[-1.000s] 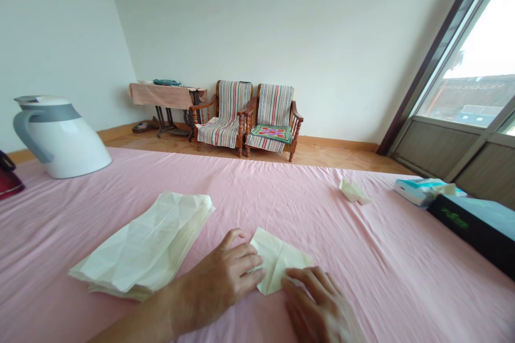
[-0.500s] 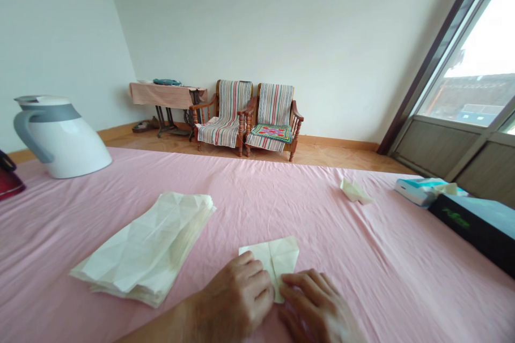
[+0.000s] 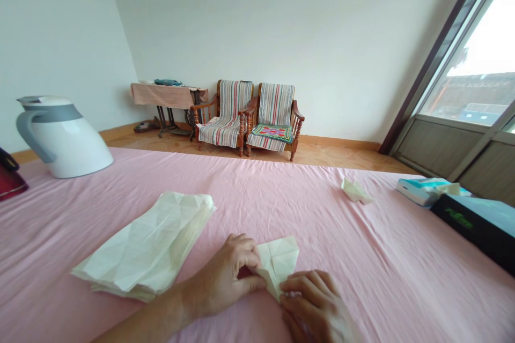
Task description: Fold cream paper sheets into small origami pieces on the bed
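Note:
A folded piece of pale cream paper point(image 3: 280, 257) lies on the pink cloth point(image 3: 257, 187), in front of me, with creases across it. At its left edge my left hand point(image 3: 235, 276) is closed, thumb and fingers pinching the paper's side. My right hand point(image 3: 316, 300) rests at the lower right corner, fingers bent and gripping that corner; part of the paper is hidden beneath them. Left of my hands sits a thick stack of creased paper sheets point(image 3: 148, 241). Farther off to the right is a small folded paper piece point(image 3: 356, 191).
A white and grey jug point(image 3: 72, 139) stands at the back left, beside a red object point(image 3: 10, 177) cut off by the frame. On the right are a tissue pack point(image 3: 422, 190) and a black box point(image 3: 475, 225). Two wooden armchairs point(image 3: 245, 112) stand beyond the cloth.
My left hand has shifted slightly left and turned, going from pressing on the paper to pinching its left edge, which is now lifted. The right hand stays at the lower corner.

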`<state>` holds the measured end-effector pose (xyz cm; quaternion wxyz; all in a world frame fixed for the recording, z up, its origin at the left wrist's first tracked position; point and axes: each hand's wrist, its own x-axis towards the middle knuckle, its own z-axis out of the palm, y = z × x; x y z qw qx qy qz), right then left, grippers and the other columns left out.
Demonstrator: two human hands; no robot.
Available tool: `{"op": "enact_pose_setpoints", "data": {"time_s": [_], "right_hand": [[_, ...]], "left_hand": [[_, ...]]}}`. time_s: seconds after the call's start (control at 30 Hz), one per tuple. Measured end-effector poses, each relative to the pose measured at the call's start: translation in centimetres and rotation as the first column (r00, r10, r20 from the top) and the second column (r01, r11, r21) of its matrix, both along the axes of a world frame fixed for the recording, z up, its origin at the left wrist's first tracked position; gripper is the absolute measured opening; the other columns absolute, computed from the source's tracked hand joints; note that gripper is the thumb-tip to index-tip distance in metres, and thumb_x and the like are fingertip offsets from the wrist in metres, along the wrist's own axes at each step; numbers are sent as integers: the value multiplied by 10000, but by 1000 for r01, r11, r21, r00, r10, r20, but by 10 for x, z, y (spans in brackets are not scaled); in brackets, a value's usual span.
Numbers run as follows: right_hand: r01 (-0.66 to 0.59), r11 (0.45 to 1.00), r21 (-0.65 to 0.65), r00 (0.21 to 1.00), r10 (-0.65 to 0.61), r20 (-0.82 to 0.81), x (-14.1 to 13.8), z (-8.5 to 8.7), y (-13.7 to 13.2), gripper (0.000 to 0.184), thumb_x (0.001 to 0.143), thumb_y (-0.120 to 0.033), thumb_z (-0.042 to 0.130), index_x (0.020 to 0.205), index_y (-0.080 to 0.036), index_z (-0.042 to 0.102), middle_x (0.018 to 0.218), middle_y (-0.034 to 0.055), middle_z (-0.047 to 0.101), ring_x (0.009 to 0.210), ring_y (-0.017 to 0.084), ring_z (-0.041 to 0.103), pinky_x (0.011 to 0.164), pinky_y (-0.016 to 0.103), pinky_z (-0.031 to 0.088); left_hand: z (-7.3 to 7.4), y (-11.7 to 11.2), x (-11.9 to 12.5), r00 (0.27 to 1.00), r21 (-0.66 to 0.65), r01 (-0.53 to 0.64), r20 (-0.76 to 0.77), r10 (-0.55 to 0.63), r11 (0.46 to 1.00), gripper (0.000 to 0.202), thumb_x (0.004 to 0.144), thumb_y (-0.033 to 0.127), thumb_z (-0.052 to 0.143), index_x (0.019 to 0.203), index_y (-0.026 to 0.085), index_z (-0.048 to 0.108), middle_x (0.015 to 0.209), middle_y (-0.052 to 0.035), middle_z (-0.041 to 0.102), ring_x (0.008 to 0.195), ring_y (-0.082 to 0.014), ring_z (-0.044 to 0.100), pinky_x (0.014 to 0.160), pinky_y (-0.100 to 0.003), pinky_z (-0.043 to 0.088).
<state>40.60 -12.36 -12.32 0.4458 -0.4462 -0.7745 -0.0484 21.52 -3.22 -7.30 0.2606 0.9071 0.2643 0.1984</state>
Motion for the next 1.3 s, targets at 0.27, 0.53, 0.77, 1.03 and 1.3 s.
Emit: {"op": "enact_pose_setpoints", "data": {"time_s": [0.27, 0.53, 0.77, 1.03, 1.3], "right_hand": [[27, 999, 36, 999, -28, 17, 3, -2, 0, 213, 855, -122, 483, 798, -258, 637, 786, -43, 709, 834, 133, 668, 806, 289, 403], [41, 997, 70, 999, -41, 3, 1, -1, 2, 224, 875, -130, 454, 773, -256, 609, 751, -47, 713, 802, 130, 681, 847, 276, 366], [38, 999, 34, 983, -44, 181, 7, 18, -1, 212, 873, -131, 440, 938, -240, 611, 780, -44, 706, 795, 120, 681, 838, 268, 349], [96, 983, 154, 992, -107, 71, -3, 11, 3, 191, 878, -152, 458, 801, -245, 606, 687, -68, 672, 706, 104, 667, 866, 275, 315], [88, 984, 157, 991, -103, 88, 0, 0, 4, 207, 870, -133, 472, 862, -252, 641, 718, -59, 672, 700, 109, 646, 879, 292, 295]], "left_hand": [[-7, -1, 5, 974, 43, -215, -61, 217, 976, 236, 773, 179, 687, 630, 162, 499, 697, 40, 520, 735, -136, 510, 706, -250, 341], [-8, -5, 10, 961, 39, -261, -77, 264, 964, 201, 699, 112, 678, 643, 164, 492, 720, 29, 527, 770, -161, 504, 726, -271, 333], [-10, -8, 11, 946, 31, -315, -75, 317, 949, 178, 665, 97, 663, 653, 168, 501, 735, 17, 541, 777, -180, 505, 714, -287, 332], [-8, -9, 10, 936, 22, -340, -90, 341, 940, 164, 797, 194, 625, 664, 167, 533, 747, 3, 540, 765, -179, 508, 708, -292, 336], [-5, -10, 13, 920, 21, -369, -131, 369, 929, 139, 754, 167, 653, 664, 162, 547, 764, 8, 545, 798, -178, 508, 732, -290, 321]]}}
